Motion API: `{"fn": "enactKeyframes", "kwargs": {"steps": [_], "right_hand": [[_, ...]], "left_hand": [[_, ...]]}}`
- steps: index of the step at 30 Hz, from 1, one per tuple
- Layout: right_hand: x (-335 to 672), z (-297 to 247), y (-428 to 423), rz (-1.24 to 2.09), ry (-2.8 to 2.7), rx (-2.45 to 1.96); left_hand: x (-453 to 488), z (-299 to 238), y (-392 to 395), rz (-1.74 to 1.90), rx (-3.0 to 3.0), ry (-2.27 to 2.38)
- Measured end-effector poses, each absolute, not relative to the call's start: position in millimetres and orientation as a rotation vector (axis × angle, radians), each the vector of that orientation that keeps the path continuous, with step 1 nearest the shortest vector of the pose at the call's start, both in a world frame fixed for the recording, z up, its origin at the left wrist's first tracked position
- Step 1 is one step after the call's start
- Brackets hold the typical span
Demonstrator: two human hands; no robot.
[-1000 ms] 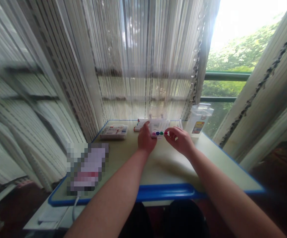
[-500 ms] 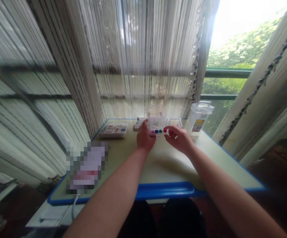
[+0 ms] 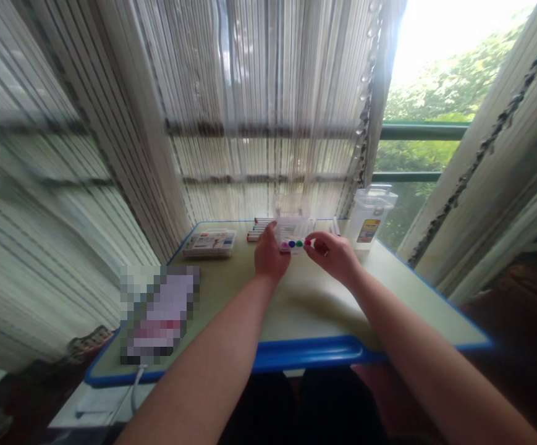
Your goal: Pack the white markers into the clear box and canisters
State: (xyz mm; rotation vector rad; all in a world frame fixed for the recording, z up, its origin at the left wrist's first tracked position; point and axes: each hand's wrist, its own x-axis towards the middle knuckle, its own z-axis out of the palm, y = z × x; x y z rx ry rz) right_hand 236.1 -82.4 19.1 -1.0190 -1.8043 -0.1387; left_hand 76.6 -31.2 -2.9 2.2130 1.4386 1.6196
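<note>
A clear plastic marker case (image 3: 291,224) stands near the far edge of the table with its lid raised. My left hand (image 3: 272,254) grips the case's left side, thumb up along the wall. Pink, blue and green marker ends (image 3: 291,244) show in a row at the front of the case. At the right end of that row, my right hand (image 3: 335,252) pinches a red-ended marker (image 3: 308,243); its shaft is hard to make out inside the case. Several loose markers (image 3: 261,228) lie just left of the case, partly behind my left hand.
A closed marker box (image 3: 209,243) lies at the table's far left. A tall clear container (image 3: 372,216) with a handled lid stands at the right. A blurred-out phone (image 3: 161,315) with a white cable (image 3: 137,386) rests at left. Blue trim edges the table (image 3: 314,309).
My right fingers have closed in on the red marker end; they were looser beside it before. My left hand keeps its hold on the case. The view has shifted slightly.
</note>
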Motion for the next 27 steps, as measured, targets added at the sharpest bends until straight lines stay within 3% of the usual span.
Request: {"fn": "enactKeyframes", "kwargs": {"steps": [27], "right_hand": [[232.8, 18.3, -84.3, -0.207, -1.889, -0.947]], "left_hand": [[78.4, -3.4, -31.8, 1.611, 2.239, 1.39]]}}
